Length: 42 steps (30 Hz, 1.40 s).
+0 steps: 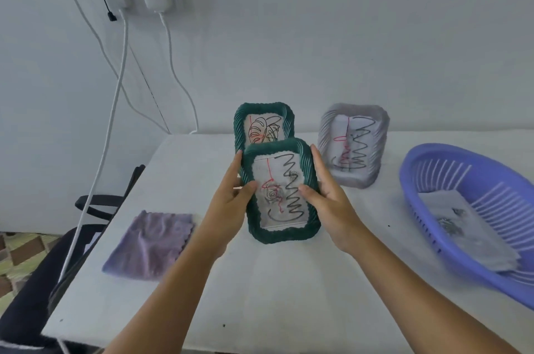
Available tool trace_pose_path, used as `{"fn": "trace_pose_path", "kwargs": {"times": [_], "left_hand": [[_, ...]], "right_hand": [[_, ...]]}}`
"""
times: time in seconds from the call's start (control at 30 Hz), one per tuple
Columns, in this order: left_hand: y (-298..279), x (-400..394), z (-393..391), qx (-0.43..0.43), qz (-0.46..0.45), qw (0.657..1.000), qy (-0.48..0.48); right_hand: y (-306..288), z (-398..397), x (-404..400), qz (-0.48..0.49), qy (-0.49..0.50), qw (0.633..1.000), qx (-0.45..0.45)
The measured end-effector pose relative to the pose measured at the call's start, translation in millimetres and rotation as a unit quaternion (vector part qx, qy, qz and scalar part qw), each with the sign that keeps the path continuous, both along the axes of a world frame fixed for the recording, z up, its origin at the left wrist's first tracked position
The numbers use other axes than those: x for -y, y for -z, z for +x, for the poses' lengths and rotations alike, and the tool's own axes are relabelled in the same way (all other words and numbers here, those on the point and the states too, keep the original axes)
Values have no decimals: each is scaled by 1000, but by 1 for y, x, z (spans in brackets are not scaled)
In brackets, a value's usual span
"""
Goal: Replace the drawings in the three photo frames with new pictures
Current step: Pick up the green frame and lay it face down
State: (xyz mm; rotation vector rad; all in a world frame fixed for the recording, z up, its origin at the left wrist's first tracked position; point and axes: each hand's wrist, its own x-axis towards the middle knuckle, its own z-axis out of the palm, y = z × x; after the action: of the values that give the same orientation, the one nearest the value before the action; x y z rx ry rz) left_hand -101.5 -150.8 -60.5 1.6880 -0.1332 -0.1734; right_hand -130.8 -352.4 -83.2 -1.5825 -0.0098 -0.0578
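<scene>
The near green frame is held upright at table centre, its bottom edge at or just above the white table; contact can't be told. It is gripped from both sides: left hand w/ thumb curled onto the front at 9 o'clock and fingers behind, right hand w/ thumb pressed on the front at 3 o'clock, fingers wrapped round the rim.

Risks, as judged:
- The second green frame stands just behind, at 12 o'clock. It could be knocked over if the held one is tipped back.
- The front could be smudged or the drawing inside shifted by thumb pressure.
- The grey frame, at 2 o'clock, could be clipped by the right elbow or wrist on a reach to the purple basket at 3 o'clock.

Hard to make out:
- The back of the held frame and its clips are hidden, so open or closed can't be told.
- The sheets in the basket are blurred; probably the new pics, not certain.
- The basket is cut off at the right edge.
- The lilac cloth lies at 8 o'clock.
</scene>
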Motion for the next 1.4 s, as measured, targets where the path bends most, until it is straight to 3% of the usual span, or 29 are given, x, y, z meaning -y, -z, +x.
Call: {"fn": "trace_pose_path", "kwargs": {"times": [0.1,0.3,0.4,0.53,0.7,0.8,0.87,0.93,1.0,1.1,1.23,1.4], "left_hand": [[-3,10,-4,53,112,991,-40],[-24,33,-28,100,77,992,13],[-28,39,-36,78,29,996,21],[-34,33,-38,56,-13,997,-43],[-29,9,-34,6,-24,997,-78],[-21,-2,-29,-40,-67,994,-75],[-15,-7,-28,-73,-89,992,-52],[-5,-10,-24,-111,-80,990,-35],[6,-11,-18,-130,-45,990,-32],[25,-16,-3,-65,115,990,-44],[44,-22,12,16,322,945,-46],[65,-20,23,68,391,918,-16]], "right_hand": [[-1,-11,7,-110,47,992,45],[-6,-28,1,-256,151,950,101],[-19,-35,-8,-306,105,939,116],[-34,-40,-23,-316,-27,936,153],[-17,-31,-22,-277,-49,954,101],[3,-18,-18,-334,54,932,129],[16,-8,-11,-359,88,926,80],[25,-1,-5,-366,60,929,3],[33,1,-2,-371,24,928,-32],[43,2,-1,-423,27,905,-29],[50,-1,-1,-503,55,861,-49],[58,-3,0,-523,58,849,-47]]}}
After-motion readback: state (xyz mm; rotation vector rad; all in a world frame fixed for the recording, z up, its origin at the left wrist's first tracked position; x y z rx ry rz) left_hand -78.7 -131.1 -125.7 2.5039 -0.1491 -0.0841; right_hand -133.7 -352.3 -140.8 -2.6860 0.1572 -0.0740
